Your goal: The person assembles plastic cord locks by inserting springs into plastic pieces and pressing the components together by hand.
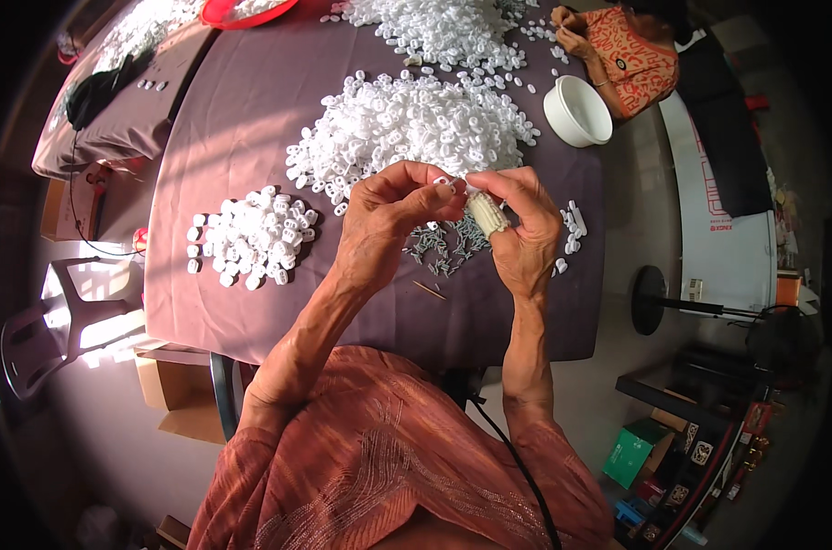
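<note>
My left hand point(390, 209) is closed in a pinch on a small white plastic piece point(445, 181) above the table. My right hand point(529, 225) meets it fingertip to fingertip, its thumb and forefinger pressed together at the piece's right side. A cream ribbed wrap point(487, 215) sits among the right fingers; whether it covers a finger or is held, I cannot tell. Just beneath both hands lie many small grey screw-like pins point(443, 249). Beyond them rises a large heap of white plastic pieces point(416, 128). To the left is a smaller pile of similar pieces point(256, 236).
A brown cloth covers the table point(361, 321). Several white parts point(574, 229) lie near its right edge, and a thin stick point(429, 290) in front. A white tub point(576, 112) stands by another person point(629, 62) at the far right. A chair point(72, 307) is at left.
</note>
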The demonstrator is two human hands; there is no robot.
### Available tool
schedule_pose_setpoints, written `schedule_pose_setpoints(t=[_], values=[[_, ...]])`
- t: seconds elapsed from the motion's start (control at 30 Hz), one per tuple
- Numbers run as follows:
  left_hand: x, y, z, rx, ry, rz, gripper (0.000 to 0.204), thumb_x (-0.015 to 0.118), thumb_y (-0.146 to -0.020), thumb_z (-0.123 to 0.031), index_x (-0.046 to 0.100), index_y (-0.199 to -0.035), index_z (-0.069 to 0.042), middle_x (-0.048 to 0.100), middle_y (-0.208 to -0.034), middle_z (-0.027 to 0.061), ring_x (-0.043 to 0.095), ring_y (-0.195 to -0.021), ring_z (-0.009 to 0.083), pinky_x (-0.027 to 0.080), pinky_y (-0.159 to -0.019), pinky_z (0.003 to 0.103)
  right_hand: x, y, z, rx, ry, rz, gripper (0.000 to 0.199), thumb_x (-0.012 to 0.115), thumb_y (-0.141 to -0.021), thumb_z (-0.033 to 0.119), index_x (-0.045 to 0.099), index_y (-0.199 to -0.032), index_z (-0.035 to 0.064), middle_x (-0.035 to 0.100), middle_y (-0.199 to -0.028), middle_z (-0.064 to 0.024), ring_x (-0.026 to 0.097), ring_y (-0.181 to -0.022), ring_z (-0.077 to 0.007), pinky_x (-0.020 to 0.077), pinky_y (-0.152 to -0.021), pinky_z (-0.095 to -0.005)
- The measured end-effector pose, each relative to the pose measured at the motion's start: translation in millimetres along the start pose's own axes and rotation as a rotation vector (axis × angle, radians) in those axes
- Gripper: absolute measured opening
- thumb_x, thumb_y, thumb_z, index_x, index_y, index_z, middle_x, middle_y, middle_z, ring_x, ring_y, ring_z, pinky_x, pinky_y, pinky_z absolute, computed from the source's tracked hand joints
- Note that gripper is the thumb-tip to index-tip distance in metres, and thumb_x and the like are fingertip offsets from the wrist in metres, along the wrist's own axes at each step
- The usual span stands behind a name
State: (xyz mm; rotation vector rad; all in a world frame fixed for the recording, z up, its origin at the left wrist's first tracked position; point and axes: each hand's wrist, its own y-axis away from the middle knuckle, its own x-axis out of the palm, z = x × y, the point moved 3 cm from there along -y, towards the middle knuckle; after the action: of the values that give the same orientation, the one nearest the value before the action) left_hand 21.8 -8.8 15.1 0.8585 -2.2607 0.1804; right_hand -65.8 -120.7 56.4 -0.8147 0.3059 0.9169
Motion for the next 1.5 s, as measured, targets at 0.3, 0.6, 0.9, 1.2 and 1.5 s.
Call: schedule_pose_setpoints(t=[0.3, 0.6, 0.9, 1.2, 1.5], values=[[-2.9, -6.2, 9.9, -0.008, 0.068, -0.029, 0.012, 0.063, -0.076, -0.008, 0.059, -0.084, 0.0, 0.062, -0.08, 0.0067, 0.06, -0.071, 0.0122, 0.048, -0.069, 0.024, 9.7, 1.8, -16.1, 0.229, -0.324, 0.039, 0.025, 0.045, -0.066, -0.006, 0.058, -0.087, -0.001, 0.06, -0.079, -0.0043, 0.055, -0.07, -0.0091, 0.0432, -0.067, -0.0201], [-6.0, -9.7, 11.4, -0.055, 0.071, -0.018, 0.012, 0.062, -0.078, -0.009, 0.058, -0.084, 0.001, 0.062, -0.08, 0.0081, 0.06, -0.071, 0.0148, 0.049, -0.069, 0.027, 5.9, 2.7, -31.5, 0.281, -0.753, 0.19, 0.016, 0.052, -0.069, -0.007, 0.059, -0.082, -0.001, 0.059, -0.074, -0.0035, 0.057, -0.068, -0.0092, 0.0457, -0.064, -0.0204], [-3.1, -8.5, 12.7, -0.003, 0.057, -0.019, 0.013, 0.062, -0.078, -0.008, 0.058, -0.086, 0.002, 0.062, -0.08, 0.0084, 0.06, -0.073, 0.0153, 0.049, -0.07, 0.028, 8.0, 3.9, -24.5, 0.34, -0.529, 0.067, 0.02, 0.052, -0.07, -0.002, 0.058, -0.089, -0.0027, 0.06, -0.078, -0.0053, 0.057, -0.071, -0.0107, 0.0463, -0.068, -0.0227], [7.5, -2.4, 5.5, 0.017, 0.054, -0.031, 0.012, 0.062, -0.077, -0.008, 0.058, -0.084, 0.001, 0.062, -0.08, 0.0073, 0.059, -0.071, 0.0133, 0.048, -0.068, 0.026, 1.7, 2.3, -16.8, 0.36, -0.53, -0.077, 0.022, 0.048, -0.072, -0.004, 0.059, -0.092, -0.0028, 0.061, -0.081, -0.0086, 0.058, -0.074, -0.0134, 0.0454, -0.07, -0.0232], [15.8, 0.7, 3.5, 0.054, -0.067, -0.047, 0.007, 0.059, -0.077, -0.006, 0.057, -0.078, 0.001, 0.06, -0.072, 0.0056, 0.057, -0.066, 0.0107, 0.047, -0.064, 0.024, -1.3, -0.2, -9.2, 0.441, -0.679, -0.25, 0.018, 0.051, -0.073, -0.004, 0.06, -0.089, -0.0027, 0.06, -0.079, -0.0071, 0.057, -0.07, -0.013, 0.0457, -0.066, -0.0243]])
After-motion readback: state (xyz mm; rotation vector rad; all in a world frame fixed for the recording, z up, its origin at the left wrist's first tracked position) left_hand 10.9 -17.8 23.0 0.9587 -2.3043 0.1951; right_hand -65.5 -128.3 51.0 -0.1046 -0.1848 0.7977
